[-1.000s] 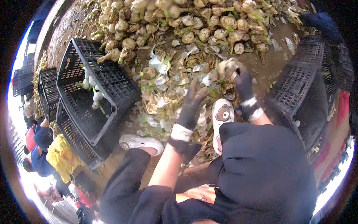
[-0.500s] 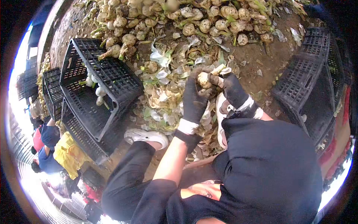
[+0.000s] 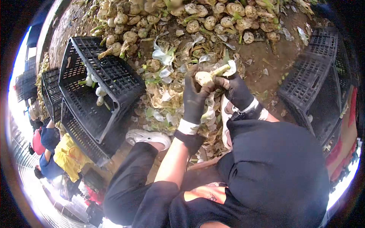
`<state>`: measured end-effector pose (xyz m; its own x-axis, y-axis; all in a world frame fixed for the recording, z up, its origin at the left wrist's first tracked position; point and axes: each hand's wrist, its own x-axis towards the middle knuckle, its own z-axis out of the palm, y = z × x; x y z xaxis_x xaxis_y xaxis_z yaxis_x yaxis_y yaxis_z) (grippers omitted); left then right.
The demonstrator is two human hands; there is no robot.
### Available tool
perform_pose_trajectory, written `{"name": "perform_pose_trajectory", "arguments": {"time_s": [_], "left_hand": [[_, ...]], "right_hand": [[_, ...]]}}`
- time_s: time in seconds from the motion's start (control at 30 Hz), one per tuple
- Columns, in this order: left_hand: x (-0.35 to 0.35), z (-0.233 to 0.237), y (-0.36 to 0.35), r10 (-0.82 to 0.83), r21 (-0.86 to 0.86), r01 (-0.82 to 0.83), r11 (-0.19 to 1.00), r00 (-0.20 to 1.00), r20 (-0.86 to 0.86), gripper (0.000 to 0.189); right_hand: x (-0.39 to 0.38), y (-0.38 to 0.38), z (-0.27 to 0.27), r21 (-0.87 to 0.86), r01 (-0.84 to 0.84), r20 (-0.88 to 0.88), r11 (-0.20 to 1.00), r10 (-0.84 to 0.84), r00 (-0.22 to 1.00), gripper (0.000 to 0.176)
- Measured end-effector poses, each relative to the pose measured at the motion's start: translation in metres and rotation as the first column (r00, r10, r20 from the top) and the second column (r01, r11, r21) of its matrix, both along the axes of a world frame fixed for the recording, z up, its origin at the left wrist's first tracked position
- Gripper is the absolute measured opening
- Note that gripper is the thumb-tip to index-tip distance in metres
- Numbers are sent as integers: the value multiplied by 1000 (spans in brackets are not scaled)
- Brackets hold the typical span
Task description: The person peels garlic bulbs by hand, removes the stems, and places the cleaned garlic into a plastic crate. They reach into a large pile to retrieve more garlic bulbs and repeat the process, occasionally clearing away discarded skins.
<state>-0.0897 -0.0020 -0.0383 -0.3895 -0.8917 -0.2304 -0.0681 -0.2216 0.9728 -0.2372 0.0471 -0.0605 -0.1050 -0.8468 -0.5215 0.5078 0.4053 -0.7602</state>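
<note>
Both of my hands wear dark gloves with white bands at the wrists. Near the middle of the view, my left hand (image 3: 195, 97) grips a pale bulb (image 3: 204, 78) between thumb and fingers. Its green stem points up and to the right, with a piece of white peel (image 3: 230, 67) at the end. My right hand (image 3: 235, 90) is closed beside the bulb, its fingers pressed at the base of the stem. Under both hands lie loose skins and leaves (image 3: 163, 97).
A heap of bulbs (image 3: 228, 19) spans the top. Black crates stand at the left (image 3: 110, 72) and right (image 3: 304, 79); the left one holds several white bulbs (image 3: 100, 91). My shoe (image 3: 148, 137) is below the peelings. Another person (image 3: 49, 152) is at the far left.
The bulb has turned and shifted slightly left, so its stem shows longer. White peel now hangs at the stem's end. My left hand has moved a little left.
</note>
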Motion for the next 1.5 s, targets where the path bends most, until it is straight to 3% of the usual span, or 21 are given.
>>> {"name": "perform_pose_trajectory", "arguments": {"time_s": [0.07,0.13,0.17,0.27,0.3,0.37,0.4,0.47,0.57,0.6,0.63,0.67,0.7,0.8,0.87,0.9,0.93,1.0,1.2,1.43,1.5], "left_hand": [[3,-5,3,121,176,-102,979,988,-99,51],[8,-12,2,390,730,19,683,836,-387,44],[9,-6,3,341,775,28,632,887,-311,42],[4,-1,7,132,384,-22,923,956,-263,41],[4,-2,5,80,227,-28,973,972,-220,41],[8,-8,-7,358,814,49,578,882,-308,46],[11,-27,-6,358,813,47,580,882,-306,46],[12,-43,2,83,347,-59,936,995,-54,53],[-1,-9,6,152,-297,-50,954,931,333,66],[-1,-6,5,155,-343,-43,938,939,308,66],[9,-2,1,83,-110,-40,993,899,430,56],[22,-13,-6,80,-107,-38,994,900,428,56],[38,-36,-12,-47,369,19,929,997,66,53],[40,-21,-20,-15,725,268,634,942,-335,57],[34,-6,-23,-160,503,176,846,984,-75,52],[28,-4,-21,-115,176,100,979,990,76,50],[28,-3,-23,-113,174,98,980,990,78,50],[31,-3,-27,-103,-308,166,937,972,210,59],[39,7,-36,-235,33,235,971,972,6,67],[40,40,-34,-277,175,266,948,960,42,70],[39,29,-34,-178,199,162,967,982,66,67]], "right_hand": [[0,2,-13,12,6,68,1000,-7,998,30],[-5,7,-42,-338,-54,-216,940,-22,976,30],[-13,12,-57,-421,-246,-646,873,-99,757,33],[-21,-7,-22,-431,-464,-865,774,-208,457,32],[-13,-8,-18,-335,-341,-825,878,-99,556,28],[-3,-12,-7,-292,-304,-742,907,-15,670,28],[1,-16,1,-244,-272,-637,931,58,768,28],[6,-14,-6,-122,-241,-699,963,89,709,32],[4,-6,-32,-31,-401,-965,916,78,251,31],[3,-9,-20,-30,-399,-965,916,78,251,31],[0,-13,3,-89,-375,-780,923,170,603,29],[-8,-12,-4,-211,-429,-676,879,186,713,26],[-15,-12,-11,-325,-462,-546,825,235,804,23],[-14,-12,-9,-206,-433,-533,878,270,802,22],[-3,-14,11,66,-237,-190,969,245,951,20],[7,-16,21,-29,-153,-323,988,136,937,18],[8,-15,-5,-337,-354,-738,872,-11,675,13],[1,-9,5,-329,-476,-796,815,32,604,19],[-5,-14,-3,-348,-396,-845,850,-101,526,17],[-48,-16,-38,-62,-495,-997,867,-26,79,28],[-24,-19,-11,-329,-460,-838,825,-30,545,40]]}}
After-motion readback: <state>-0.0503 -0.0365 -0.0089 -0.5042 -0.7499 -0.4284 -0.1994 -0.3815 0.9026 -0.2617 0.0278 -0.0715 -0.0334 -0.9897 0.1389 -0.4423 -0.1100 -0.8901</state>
